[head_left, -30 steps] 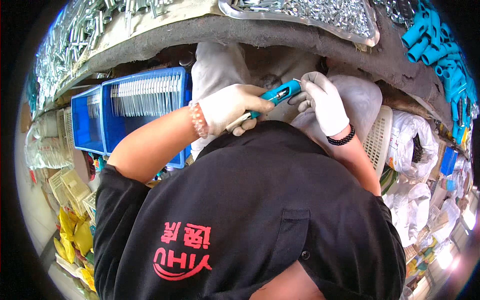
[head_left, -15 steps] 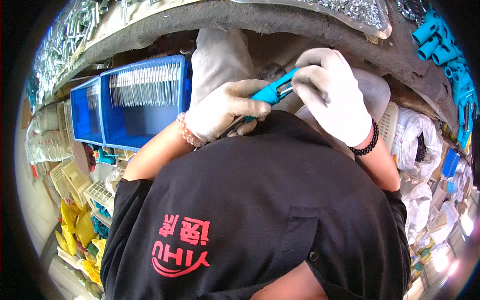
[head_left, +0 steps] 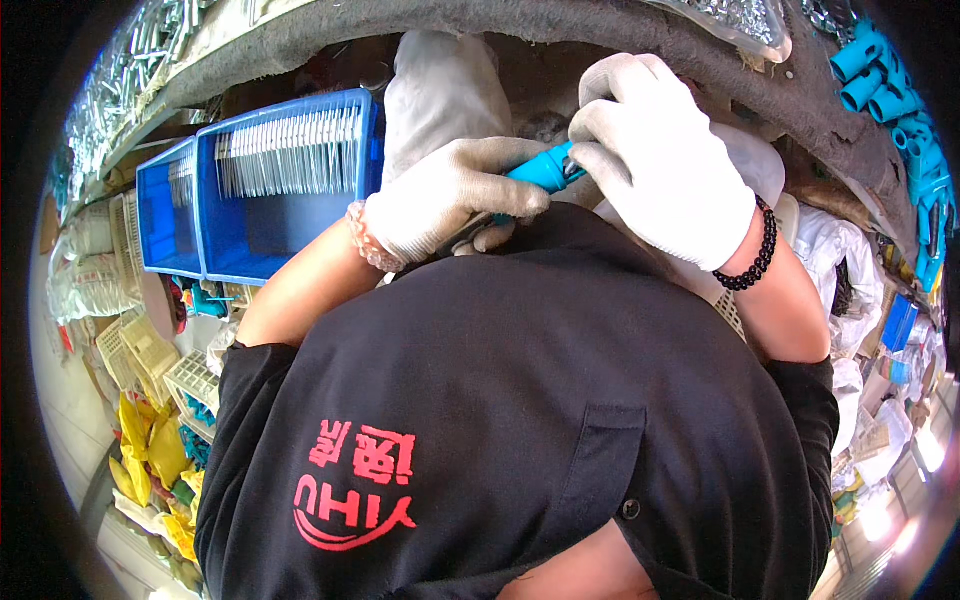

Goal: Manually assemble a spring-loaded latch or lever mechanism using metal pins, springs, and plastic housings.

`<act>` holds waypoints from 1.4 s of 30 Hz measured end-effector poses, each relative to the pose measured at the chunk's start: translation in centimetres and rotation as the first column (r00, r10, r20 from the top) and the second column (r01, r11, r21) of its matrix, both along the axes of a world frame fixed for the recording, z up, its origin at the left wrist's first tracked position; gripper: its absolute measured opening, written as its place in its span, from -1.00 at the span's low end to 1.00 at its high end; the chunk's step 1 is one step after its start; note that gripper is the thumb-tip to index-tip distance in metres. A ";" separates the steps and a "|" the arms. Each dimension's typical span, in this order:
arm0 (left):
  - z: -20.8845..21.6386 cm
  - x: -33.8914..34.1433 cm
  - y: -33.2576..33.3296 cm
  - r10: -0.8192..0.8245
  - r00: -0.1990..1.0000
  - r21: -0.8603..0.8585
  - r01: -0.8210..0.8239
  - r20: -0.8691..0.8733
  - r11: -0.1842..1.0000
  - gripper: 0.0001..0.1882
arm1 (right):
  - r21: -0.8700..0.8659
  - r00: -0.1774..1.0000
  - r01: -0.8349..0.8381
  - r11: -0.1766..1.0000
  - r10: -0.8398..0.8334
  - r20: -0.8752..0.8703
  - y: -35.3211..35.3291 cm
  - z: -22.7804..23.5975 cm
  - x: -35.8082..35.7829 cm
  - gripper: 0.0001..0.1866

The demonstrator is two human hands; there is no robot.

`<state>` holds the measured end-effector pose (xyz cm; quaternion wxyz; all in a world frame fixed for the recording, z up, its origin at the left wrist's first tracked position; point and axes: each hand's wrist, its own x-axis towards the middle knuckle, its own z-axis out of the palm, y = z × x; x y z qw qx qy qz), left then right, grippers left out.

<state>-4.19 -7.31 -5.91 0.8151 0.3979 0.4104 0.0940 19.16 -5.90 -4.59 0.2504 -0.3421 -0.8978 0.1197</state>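
Note:
My left hand (head_left: 455,195), in a pale knit glove, is wrapped round a teal plastic tool handle (head_left: 541,172) with a rounded, tube-like body. Under the left fingers shows a dark, thin piece that I cannot make out. My right hand (head_left: 665,165), gloved in white, has its fingers bent and closed about the right end of the handle. That end is hidden behind the fingertips. Both hands are held up in front of my chest, above my lap.
At left, a blue bin (head_left: 285,245) holds a row of thin metal blades (head_left: 290,155). Along the far side runs a bench edge (head_left: 330,45) covered in grey cloth, with metal parts (head_left: 150,60) on it. Teal tubes (head_left: 890,100) lie at far right.
My right hand has shifted up and closer over the handle, covering the end that showed before. The left hand keeps its hold. The whole view has tilted slightly.

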 end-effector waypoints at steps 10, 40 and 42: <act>0.0 -0.1 -0.1 0.018 0.999 -0.012 -0.017 0.044 1.000 -0.39 | 0.172 0.993 0.044 0.984 -0.063 0.104 -0.5 0.3 -0.8 -0.90; 1.4 -0.1 0.6 0.055 0.969 0.030 -0.064 0.242 0.998 -0.26 | -0.290 0.942 0.161 0.944 -0.234 -0.240 1.6 4.7 3.5 -0.59; 2.6 0.3 1.0 0.108 0.952 0.066 -0.132 0.285 0.989 -0.25 | -0.013 0.914 0.379 0.925 -0.376 -0.153 4.5 5.1 6.1 -0.58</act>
